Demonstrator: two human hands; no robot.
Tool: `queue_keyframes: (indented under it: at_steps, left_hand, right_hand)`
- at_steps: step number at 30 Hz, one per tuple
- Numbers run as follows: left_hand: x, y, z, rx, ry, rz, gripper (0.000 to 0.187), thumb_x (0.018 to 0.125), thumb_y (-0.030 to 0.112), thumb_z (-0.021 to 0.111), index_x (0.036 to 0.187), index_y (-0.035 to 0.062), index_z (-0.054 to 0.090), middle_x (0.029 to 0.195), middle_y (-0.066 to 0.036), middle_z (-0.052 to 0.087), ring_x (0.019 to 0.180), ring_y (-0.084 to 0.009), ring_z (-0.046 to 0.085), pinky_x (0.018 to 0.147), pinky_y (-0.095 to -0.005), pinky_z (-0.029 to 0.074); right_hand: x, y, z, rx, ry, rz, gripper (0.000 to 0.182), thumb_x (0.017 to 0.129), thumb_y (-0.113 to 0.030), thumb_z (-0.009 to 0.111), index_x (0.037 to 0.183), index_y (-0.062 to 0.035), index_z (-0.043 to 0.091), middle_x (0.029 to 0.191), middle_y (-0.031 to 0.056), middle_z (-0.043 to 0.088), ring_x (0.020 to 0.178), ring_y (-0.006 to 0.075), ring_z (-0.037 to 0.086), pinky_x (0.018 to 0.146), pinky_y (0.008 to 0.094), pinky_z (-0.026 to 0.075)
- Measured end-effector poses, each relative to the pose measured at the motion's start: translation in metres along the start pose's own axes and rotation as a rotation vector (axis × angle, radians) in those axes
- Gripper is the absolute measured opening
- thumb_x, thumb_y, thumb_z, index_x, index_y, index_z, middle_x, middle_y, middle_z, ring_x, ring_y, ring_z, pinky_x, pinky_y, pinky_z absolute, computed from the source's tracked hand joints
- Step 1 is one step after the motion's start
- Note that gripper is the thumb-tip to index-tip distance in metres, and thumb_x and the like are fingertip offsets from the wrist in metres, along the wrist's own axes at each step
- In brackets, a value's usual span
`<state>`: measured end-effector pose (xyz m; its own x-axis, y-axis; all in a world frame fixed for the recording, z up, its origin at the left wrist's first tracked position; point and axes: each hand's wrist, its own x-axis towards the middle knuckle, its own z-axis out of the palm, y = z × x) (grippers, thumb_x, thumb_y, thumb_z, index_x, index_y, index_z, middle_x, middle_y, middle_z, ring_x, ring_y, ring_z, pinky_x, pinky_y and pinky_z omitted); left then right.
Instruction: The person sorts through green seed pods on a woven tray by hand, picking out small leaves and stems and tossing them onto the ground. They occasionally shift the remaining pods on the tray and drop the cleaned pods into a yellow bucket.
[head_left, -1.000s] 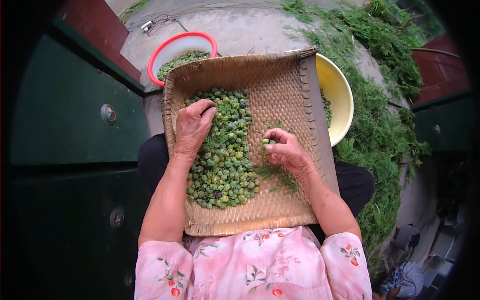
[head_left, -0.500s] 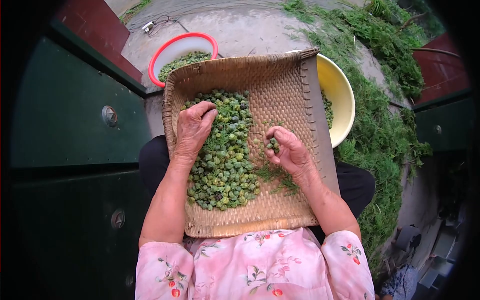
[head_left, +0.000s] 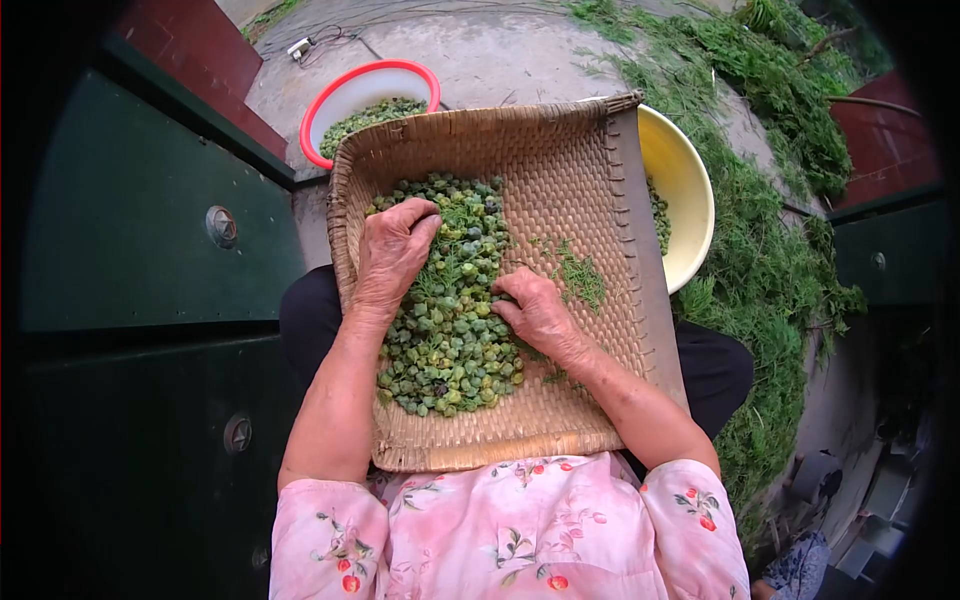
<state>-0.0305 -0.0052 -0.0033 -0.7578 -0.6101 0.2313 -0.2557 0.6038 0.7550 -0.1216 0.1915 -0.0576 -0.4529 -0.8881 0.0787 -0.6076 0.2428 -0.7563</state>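
A woven basket tray (head_left: 560, 180) rests on my lap, with a long heap of small green cones (head_left: 450, 345) on its left half. My left hand (head_left: 395, 250) is closed at the upper left of the heap, its fingertips pinched beside a green sprig (head_left: 445, 262); what they hold is hidden. My right hand (head_left: 535, 312) reaches the heap's right edge, thumb and fingers curled at the cones, and I cannot make out what is between them. Loose green sprigs (head_left: 582, 280) lie on the weave above and to the right of it.
A red-rimmed basin (head_left: 436, 88) with cones stands beyond the tray. A yellow basin (head_left: 690, 200) is partly under its right side. Cut green branches (head_left: 750, 300) cover the ground at right. Dark green panels (head_left: 150, 210) stand at left. Part of another person (head_left: 800, 568) shows at lower right.
My right hand has moved left from the bare weave to the heap, and the cones seen in it are now out of sight. More sprigs show on the weave. My left hand has barely shifted.
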Motion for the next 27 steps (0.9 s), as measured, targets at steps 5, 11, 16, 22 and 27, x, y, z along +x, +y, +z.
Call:
queue_keyframes:
  at_steps: [5,11,16,22,27]
  left_hand:
    - [0.000,-0.001,-0.002,-0.001,-0.010,-0.019,0.014,0.081,0.011,0.065,0.091,0.0009,0.067,0.079,-0.012,0.068,0.073,-0.0205,0.066,0.067,-0.0306,0.050]
    - [0.001,0.002,-0.002,-0.043,-0.007,-0.015,0.013,0.080,0.012,0.064,0.088,0.0022,0.067,0.079,-0.016,0.067,0.073,-0.0293,0.067,0.065,-0.0349,0.050]
    - [0.000,0.003,-0.003,-0.015,0.006,0.003,0.013,0.080,0.012,0.064,0.088,0.0020,0.067,0.079,-0.017,0.066,0.075,-0.0327,0.066,0.066,-0.0367,0.051]
    - [0.000,-0.002,-0.001,-0.024,0.016,-0.008,0.014,0.080,0.013,0.064,0.088,0.0016,0.067,0.083,-0.017,0.067,0.078,-0.0325,0.066,0.069,-0.0377,0.051]
    - [0.000,0.002,-0.003,-0.024,-0.012,-0.038,0.015,0.080,0.012,0.063,0.089,0.0017,0.067,0.083,-0.016,0.067,0.078,-0.0311,0.066,0.069,-0.0365,0.051]
  right_hand:
    - [0.004,0.000,-0.036,0.839,-0.092,0.434,0.016,0.083,-0.009,0.065,0.096,-0.0020,0.061,0.089,0.0083,0.063,0.079,0.0171,0.064,0.058,0.0321,0.050]
    - [0.003,0.009,-0.044,0.971,-0.061,0.554,0.013,0.083,-0.009,0.066,0.095,-0.0040,0.062,0.083,0.0060,0.064,0.076,0.0155,0.063,0.057,0.0265,0.049]
    - [-0.002,-0.009,-0.009,-0.156,-0.032,0.096,0.015,0.080,-0.009,0.066,0.092,-0.0007,0.063,0.085,0.0142,0.061,0.081,0.0274,0.061,0.077,0.0377,0.050]
    - [0.006,-0.012,-0.034,0.337,-0.154,0.364,0.011,0.084,-0.010,0.064,0.092,-0.0031,0.060,0.092,0.0115,0.063,0.076,0.0210,0.061,0.060,0.0325,0.050]
    - [0.001,-0.007,-0.065,1.419,-0.015,0.562,0.010,0.085,-0.009,0.064,0.093,-0.0044,0.059,0.085,0.0078,0.063,0.064,0.0131,0.059,0.047,0.0221,0.044]
